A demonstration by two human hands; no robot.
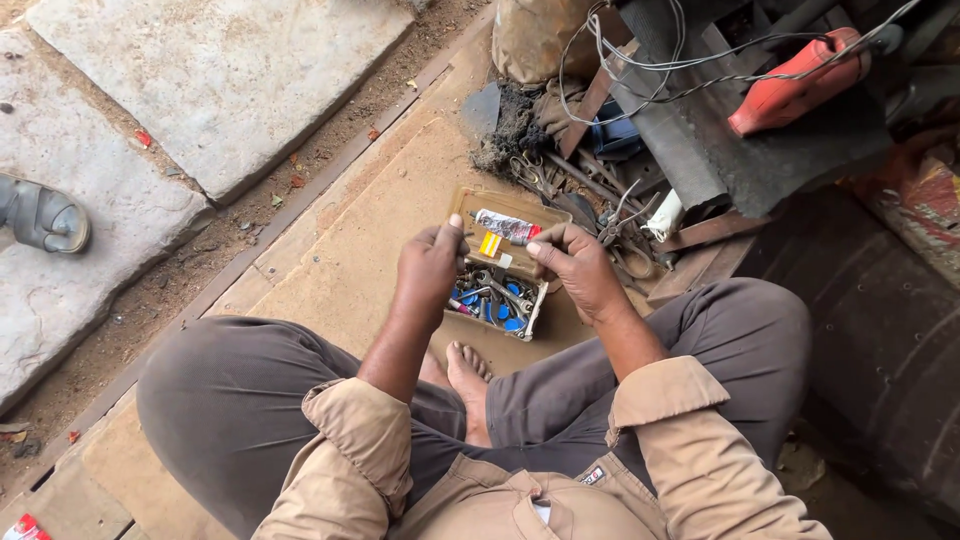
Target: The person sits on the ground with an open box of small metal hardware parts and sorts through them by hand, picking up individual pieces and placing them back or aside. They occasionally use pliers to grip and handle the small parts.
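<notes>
The person is sitting cross-legged with a small box (497,262) of bolts and blue bits lying just ahead of the feet, so both hands can be working right over it. The left hand (430,268) is pinching something thin between thumb and forefinger, perhaps a small tube or screw. The right hand (578,268) is curling its fingers inward, the fingertips pressed together near a small yellow item (490,244). Pliers (622,232) are lying beside the box, within reach.
</notes>
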